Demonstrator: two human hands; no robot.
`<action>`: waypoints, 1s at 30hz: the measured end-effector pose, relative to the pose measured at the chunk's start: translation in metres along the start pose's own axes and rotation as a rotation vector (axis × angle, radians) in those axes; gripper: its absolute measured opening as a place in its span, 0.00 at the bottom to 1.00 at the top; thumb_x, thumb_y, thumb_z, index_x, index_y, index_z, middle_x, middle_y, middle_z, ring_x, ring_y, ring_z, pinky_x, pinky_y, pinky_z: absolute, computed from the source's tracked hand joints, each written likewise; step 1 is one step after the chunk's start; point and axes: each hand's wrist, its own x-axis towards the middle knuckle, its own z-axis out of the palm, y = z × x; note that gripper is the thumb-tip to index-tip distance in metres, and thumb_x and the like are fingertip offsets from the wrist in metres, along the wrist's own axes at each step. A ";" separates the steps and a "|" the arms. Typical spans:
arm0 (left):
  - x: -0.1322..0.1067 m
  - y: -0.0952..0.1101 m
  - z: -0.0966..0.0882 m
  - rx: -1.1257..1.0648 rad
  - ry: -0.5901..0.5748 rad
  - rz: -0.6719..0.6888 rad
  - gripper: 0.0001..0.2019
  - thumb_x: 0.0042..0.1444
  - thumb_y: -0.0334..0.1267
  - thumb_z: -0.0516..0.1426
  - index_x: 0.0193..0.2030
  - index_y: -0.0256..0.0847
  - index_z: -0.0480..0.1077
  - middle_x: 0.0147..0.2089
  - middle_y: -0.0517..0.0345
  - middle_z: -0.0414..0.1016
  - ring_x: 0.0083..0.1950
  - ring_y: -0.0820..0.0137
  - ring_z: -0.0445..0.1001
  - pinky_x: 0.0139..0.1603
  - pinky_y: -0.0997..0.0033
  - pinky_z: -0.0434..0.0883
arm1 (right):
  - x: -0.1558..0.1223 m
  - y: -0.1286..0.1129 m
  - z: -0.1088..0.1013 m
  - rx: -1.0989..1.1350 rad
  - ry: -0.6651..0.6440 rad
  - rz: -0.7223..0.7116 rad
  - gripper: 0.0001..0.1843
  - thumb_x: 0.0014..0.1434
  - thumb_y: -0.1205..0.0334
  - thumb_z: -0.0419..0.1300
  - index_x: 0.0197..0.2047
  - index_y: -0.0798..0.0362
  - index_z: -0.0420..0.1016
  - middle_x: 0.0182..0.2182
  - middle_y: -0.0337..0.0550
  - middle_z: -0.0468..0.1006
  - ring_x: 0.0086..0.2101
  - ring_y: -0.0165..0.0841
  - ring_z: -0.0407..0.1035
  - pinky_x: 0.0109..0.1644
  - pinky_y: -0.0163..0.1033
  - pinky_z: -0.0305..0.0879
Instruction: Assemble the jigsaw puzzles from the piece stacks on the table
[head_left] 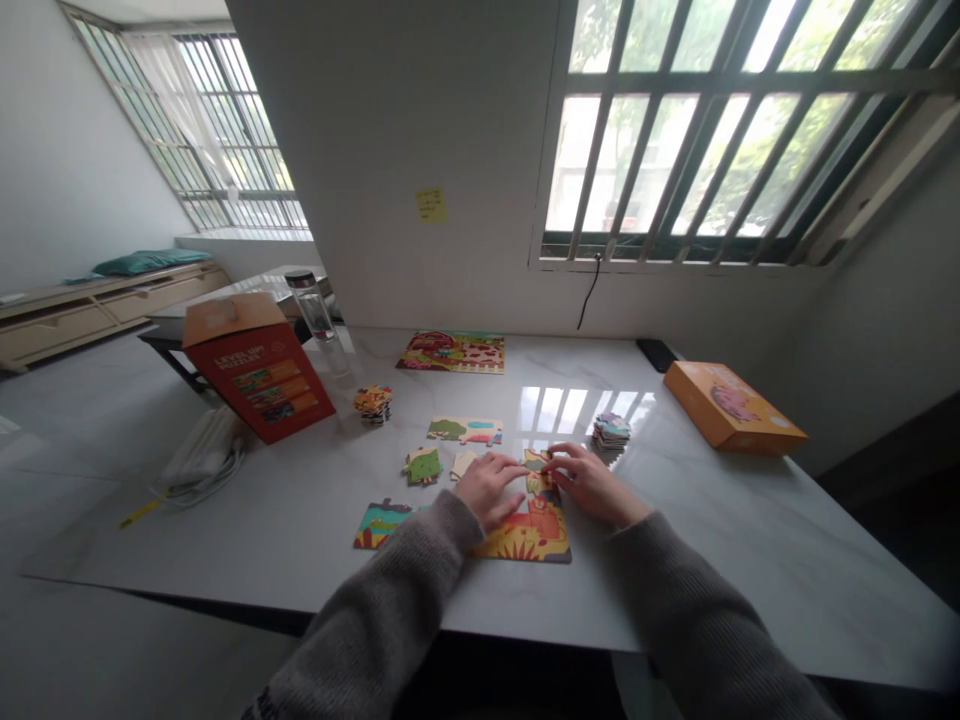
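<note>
On the marbled table [285,535], a puzzle piece [537,484] sits at the assembled section's [525,543] upper right; left hand [489,488] loosely spread beside it, right hand [590,485] fingertips touching, pinch can't tell. Uneven pressing could pop joints apart.

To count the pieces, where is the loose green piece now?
In the head view, the green piece lies left of the left hand, beside the pale piece.
</note>
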 end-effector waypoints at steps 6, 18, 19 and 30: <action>-0.020 -0.042 -0.040 0.098 0.215 -0.255 0.12 0.57 0.40 0.61 0.47 0.43 0.73 0.48 0.52 0.78 0.52 0.58 0.72 0.55 0.57 0.67 | 0.001 -0.009 -0.002 0.028 0.007 0.015 0.13 0.67 0.60 0.55 0.42 0.47 0.82 0.50 0.48 0.76 0.45 0.39 0.74 0.50 0.46 0.71; -0.021 -0.033 -0.025 0.317 0.007 -0.429 0.23 0.47 0.46 0.65 0.49 0.43 0.71 0.47 0.49 0.72 0.52 0.50 0.68 0.55 0.48 0.64 | 0.002 -0.014 -0.003 0.044 -0.012 0.048 0.13 0.65 0.61 0.56 0.46 0.48 0.81 0.51 0.49 0.75 0.43 0.39 0.74 0.48 0.45 0.71; -0.022 -0.033 -0.026 0.308 0.007 -0.429 0.24 0.46 0.44 0.66 0.50 0.42 0.71 0.47 0.49 0.72 0.52 0.49 0.68 0.55 0.48 0.64 | 0.001 -0.014 -0.003 0.035 -0.013 0.050 0.13 0.65 0.61 0.56 0.47 0.47 0.81 0.51 0.49 0.75 0.44 0.39 0.74 0.49 0.46 0.71; -0.014 -0.025 -0.024 -0.099 0.239 0.023 0.22 0.43 0.27 0.60 0.47 0.44 0.64 0.52 0.49 0.67 0.60 0.56 0.68 0.62 0.54 0.70 | 0.010 -0.046 0.002 0.243 0.191 0.137 0.18 0.69 0.57 0.51 0.59 0.50 0.71 0.43 0.48 0.77 0.35 0.35 0.70 0.43 0.43 0.70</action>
